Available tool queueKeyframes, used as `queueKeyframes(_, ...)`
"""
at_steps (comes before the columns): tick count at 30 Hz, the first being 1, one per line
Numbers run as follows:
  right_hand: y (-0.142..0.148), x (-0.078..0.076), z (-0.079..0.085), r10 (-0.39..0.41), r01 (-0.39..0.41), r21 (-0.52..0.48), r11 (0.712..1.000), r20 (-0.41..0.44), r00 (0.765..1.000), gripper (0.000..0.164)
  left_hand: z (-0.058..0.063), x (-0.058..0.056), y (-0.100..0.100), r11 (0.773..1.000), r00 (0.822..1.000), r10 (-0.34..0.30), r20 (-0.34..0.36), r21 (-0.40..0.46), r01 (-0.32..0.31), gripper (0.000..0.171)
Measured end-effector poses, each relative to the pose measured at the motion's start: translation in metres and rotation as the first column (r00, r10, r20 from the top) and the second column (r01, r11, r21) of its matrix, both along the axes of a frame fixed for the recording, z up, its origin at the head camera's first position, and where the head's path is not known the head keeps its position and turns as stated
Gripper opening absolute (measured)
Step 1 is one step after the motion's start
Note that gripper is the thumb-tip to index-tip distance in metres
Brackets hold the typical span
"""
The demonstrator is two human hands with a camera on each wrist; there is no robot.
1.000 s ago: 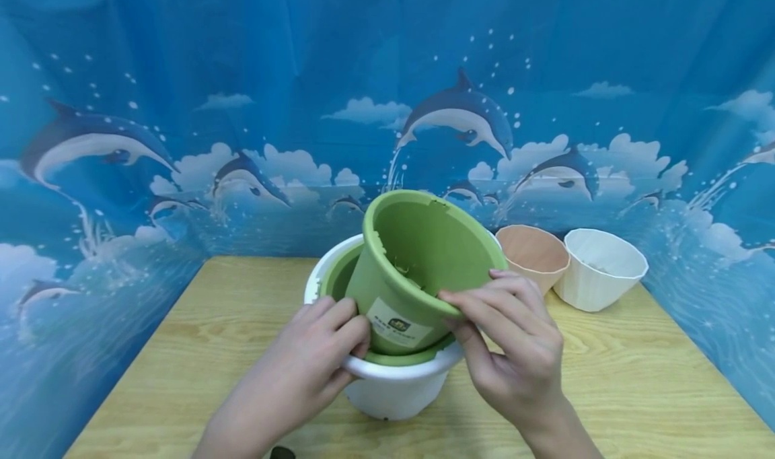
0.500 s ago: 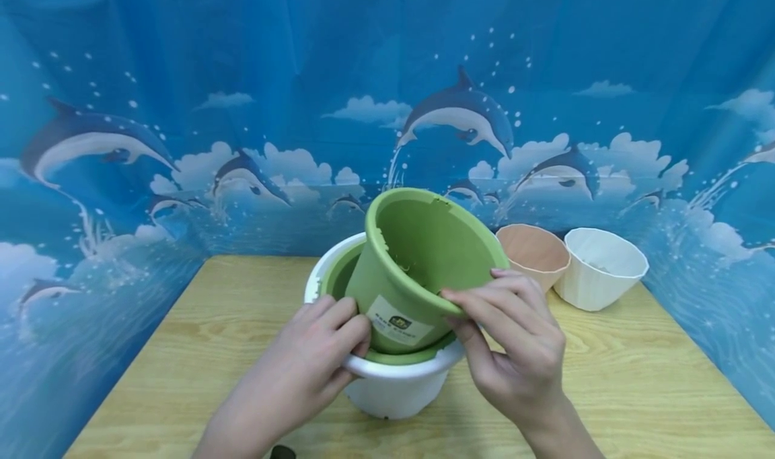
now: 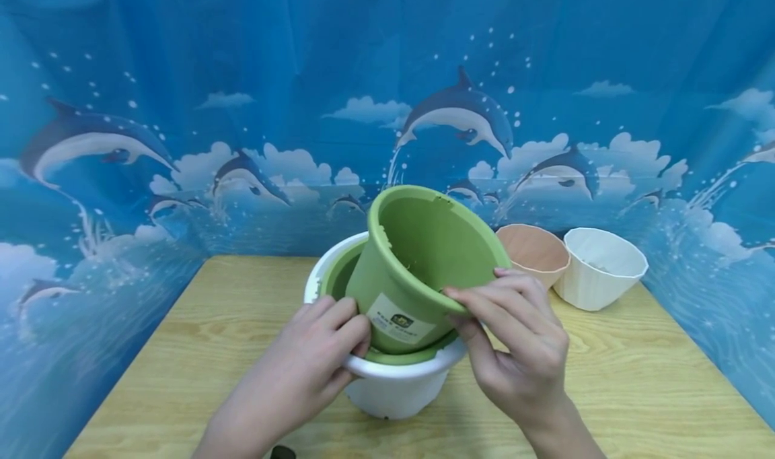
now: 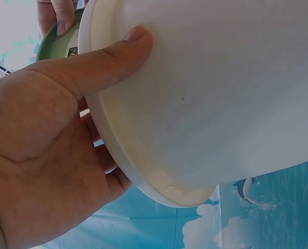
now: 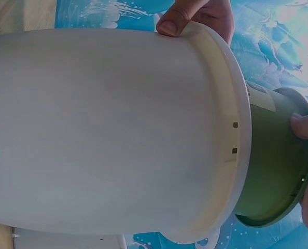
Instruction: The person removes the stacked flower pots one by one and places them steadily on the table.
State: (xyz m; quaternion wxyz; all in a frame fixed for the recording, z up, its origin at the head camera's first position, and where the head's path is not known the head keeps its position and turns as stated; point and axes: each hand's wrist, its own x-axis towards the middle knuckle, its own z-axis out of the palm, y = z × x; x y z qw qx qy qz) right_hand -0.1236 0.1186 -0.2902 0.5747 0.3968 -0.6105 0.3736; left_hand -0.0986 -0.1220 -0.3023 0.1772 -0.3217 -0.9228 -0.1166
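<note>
A green flowerpot (image 3: pixel 442 243) with a paper label leans tilted inside a stack of pots, its mouth facing up and toward the right. Beneath it, another green pot's rim (image 3: pixel 342 270) shows within a larger white pot (image 3: pixel 396 395). My left hand (image 3: pixel 327 344) grips the white pot's rim on the near left; in the left wrist view its thumb (image 4: pixel 117 59) lies along the outer wall. With thumb and fingers, my right hand (image 3: pixel 514 338) pinches the near right rim of the tilted green pot. That pot's base is hidden inside the stack.
A terracotta-coloured pot (image 3: pixel 535 254) and a white faceted pot (image 3: pixel 599 277) stand side by side at the back right of the wooden table (image 3: pixel 636 392). A small dark object (image 3: pixel 282 452) pokes in at the bottom edge. A dolphin-print curtain (image 3: pixel 339 62) encloses the table's back and sides.
The tilted green pot has risen slightly and shifted a little to the right with my right hand. My left hand and the white pot have stayed in place.
</note>
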Motion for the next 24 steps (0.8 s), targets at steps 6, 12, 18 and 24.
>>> queueKeyframes(6,0.0003,-0.0033,-0.0012,0.025,-0.026,-0.026,0.999,-0.033,0.999,0.021,-0.0004,0.0002,-0.0003,1.000,1.000,0.005,0.000,-0.004,-0.005,0.040)
queueKeyframes(12,0.0012,-0.0038,-0.0017,0.027,-0.029,-0.041,0.999,-0.046,0.999,0.021,-0.0001,0.0002,-0.0003,1.000,1.000,0.011,0.015,-0.005,-0.011,0.041)
queueKeyframes(18,0.0022,-0.0037,-0.0013,0.030,-0.032,-0.053,0.998,-0.051,0.998,0.022,-0.0001,0.0001,0.0000,1.000,1.000,0.008,0.013,-0.008,-0.008,0.040)
queueKeyframes(24,0.0026,-0.0047,-0.0012,0.031,-0.035,-0.062,0.997,-0.059,0.998,0.023,-0.0006,-0.0006,-0.0001,1.000,1.000,-0.004,-0.004,-0.002,0.004,0.040)
